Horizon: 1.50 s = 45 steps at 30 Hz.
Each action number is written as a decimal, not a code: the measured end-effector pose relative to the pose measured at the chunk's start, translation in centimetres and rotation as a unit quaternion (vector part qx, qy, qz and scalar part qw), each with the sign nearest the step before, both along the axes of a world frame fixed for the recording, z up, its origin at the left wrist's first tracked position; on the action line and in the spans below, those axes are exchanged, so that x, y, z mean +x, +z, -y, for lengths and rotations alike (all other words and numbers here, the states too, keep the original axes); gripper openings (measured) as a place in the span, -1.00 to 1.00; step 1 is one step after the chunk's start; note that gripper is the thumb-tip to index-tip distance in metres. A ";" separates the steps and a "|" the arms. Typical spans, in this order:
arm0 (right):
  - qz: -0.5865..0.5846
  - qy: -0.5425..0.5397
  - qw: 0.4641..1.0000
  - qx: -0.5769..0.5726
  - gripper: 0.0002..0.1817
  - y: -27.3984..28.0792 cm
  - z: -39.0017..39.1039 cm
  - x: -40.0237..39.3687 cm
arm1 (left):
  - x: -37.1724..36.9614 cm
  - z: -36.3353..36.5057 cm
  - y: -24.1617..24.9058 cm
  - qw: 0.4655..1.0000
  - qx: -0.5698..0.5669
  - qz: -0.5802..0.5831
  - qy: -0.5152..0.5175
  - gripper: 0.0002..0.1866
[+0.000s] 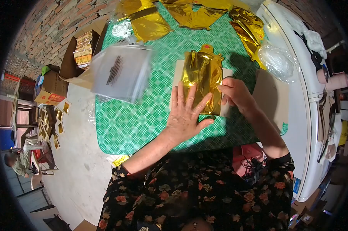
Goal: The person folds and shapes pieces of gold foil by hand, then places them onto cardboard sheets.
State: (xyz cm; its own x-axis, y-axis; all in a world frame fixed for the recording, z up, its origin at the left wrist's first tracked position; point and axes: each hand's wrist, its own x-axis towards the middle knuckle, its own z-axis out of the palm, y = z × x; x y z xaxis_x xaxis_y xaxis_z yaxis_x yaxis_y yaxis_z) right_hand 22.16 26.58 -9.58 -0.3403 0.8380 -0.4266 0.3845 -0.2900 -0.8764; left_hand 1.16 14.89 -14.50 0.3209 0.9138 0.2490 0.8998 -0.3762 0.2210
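A folded gold foil balloon (203, 65), flat and shiny with small tabs at its top end, lies on a pale cardboard sheet (178, 73) on the table. My left hand (185, 115) rests flat across its lower left part, fingers spread. At the balloon's right edge, my right hand (235, 94) has its thumb and fingers closed on the foil; the fingertips are partly hidden. To the left lies a stack of clear plastic bags (124, 71) with printed dark text.
The table has a green checked cloth (120, 131). More gold foil balloons (197, 17) lie along its far edge, with a clear plastic bundle (278, 61) at right. A brown cardboard sheet (272, 96) lies right; an open box (72, 63) stands left. A person (22, 163) sits far left.
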 end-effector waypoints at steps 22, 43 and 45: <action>-0.017 0.015 0.999 0.032 -0.79 -1.5 -6.8 0.3 | 0.1 0.0 -0.1 1.000 -0.002 -0.003 0.002 -0.21; 0.171 0.417 0.723 0.523 -0.28 -3.6 -3.3 -4.1 | 0.0 -0.2 0.1 0.999 -0.046 -0.020 -0.002 -0.15; 0.191 0.413 0.706 0.542 -0.27 -4.1 -4.0 -4.3 | 0.1 -0.3 0.0 1.000 -0.028 -0.008 -0.002 -0.17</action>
